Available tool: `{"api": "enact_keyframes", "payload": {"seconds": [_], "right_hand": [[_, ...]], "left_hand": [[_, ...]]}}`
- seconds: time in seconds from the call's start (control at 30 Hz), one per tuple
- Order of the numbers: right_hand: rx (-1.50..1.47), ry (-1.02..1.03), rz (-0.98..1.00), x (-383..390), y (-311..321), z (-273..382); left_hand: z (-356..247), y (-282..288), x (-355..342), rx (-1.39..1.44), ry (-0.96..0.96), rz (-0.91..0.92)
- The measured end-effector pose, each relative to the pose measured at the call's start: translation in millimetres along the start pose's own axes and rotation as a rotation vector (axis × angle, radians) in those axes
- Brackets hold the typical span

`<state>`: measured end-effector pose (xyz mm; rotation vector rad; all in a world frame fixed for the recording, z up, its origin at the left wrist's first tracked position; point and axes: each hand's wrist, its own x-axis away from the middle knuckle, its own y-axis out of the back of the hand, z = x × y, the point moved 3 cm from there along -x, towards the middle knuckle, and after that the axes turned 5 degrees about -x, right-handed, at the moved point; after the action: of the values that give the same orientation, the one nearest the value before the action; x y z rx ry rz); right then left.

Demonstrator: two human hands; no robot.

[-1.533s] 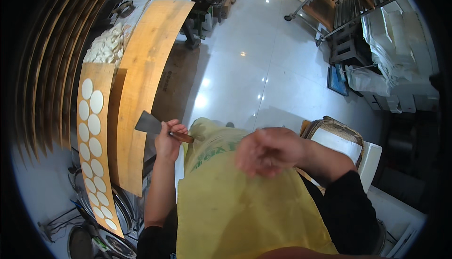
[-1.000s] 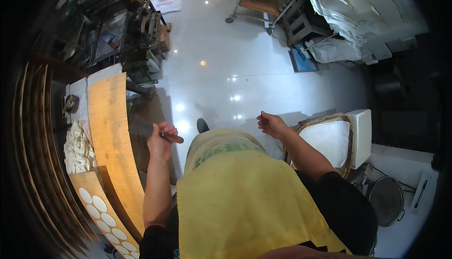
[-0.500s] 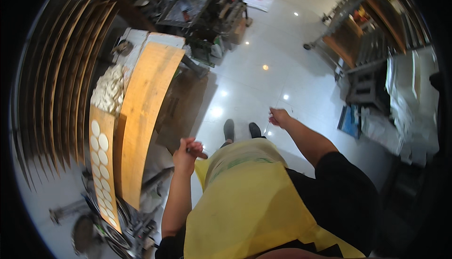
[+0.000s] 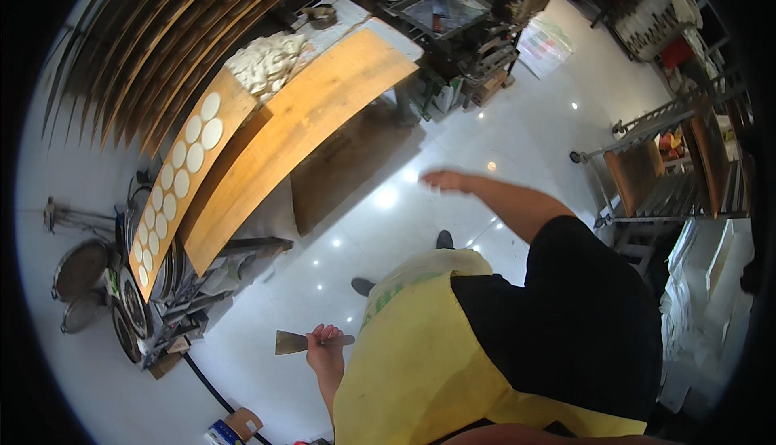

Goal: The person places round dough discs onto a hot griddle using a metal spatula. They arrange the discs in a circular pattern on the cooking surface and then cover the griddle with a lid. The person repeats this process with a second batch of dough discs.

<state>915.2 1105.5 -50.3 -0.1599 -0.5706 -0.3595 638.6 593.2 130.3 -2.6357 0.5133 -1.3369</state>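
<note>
My left hand [image 4: 325, 350] grips a scraper [image 4: 293, 343] with a flat metal blade, low beside my yellow apron [image 4: 412, 364]. My right hand [image 4: 444, 182] reaches out above the floor with its fingers loosely extended and holding nothing. Beyond it lies a long bare wooden board [image 4: 323, 97]. Alongside, a narrower board [image 4: 234, 89] carries several flat white dough rounds [image 4: 193, 156], with a white, folded-looking heap of dough [image 4: 263, 65] at its far end.
Tall slatted shelving [image 4: 145, 65] curves across the upper left. Round pans [image 4: 81, 271] stand at the left. Dark equipment [image 4: 440, 8] sits beyond the boards. A wheeled rack [image 4: 703, 162] and white sheets [image 4: 691, 283] are at the right, and tiled floor [image 4: 356, 235] lies between.
The view has swung left, bringing the boards higher in the picture and the rack rightward. My left hand, still with the scraper, sits lower; my right hand has risen and stretched forward, its fingers loosening.
</note>
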Motion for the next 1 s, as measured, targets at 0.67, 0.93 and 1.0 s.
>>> {"api": "enact_keyframes", "payload": {"seconds": [0.67,0.93,1.0], "right_hand": [[-0.157,-0.207,0.901,-129,-597,297],[0.142,-0.115,0.643,-261,-682,377],[0.073,-0.111,0.624,-315,-693,384]], "left_hand": [[-241,150,-49,-0.102,-0.389,0.32],[-285,295,-110,-0.787,-0.354,0.065],[-276,363,-102,-1.087,-0.203,-0.231]]}}
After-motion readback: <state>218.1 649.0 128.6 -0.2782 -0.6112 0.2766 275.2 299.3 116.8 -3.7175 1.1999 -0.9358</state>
